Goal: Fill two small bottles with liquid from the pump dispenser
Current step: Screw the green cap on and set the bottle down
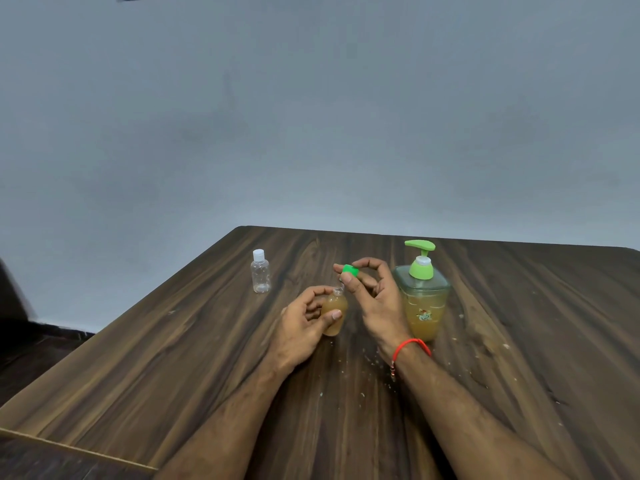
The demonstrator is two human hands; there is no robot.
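Amber-filled bottle (pixel 334 315) upright, neck uncapped.

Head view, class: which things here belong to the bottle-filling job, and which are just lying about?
Part of the job:
- pump dispenser
- filled small bottle, gripped by the left hand
- green cap, pinched by the right hand
- empty small bottle, capped white

Just lying about:
- crumbs scattered on the wooden table
- red wrist thread

Views: 1. Head-worn wide-angle camera, facing forward and down over dark wood-grain table (pixel 207 341); forearms enter from bottom edge; grey wall fills upper half.
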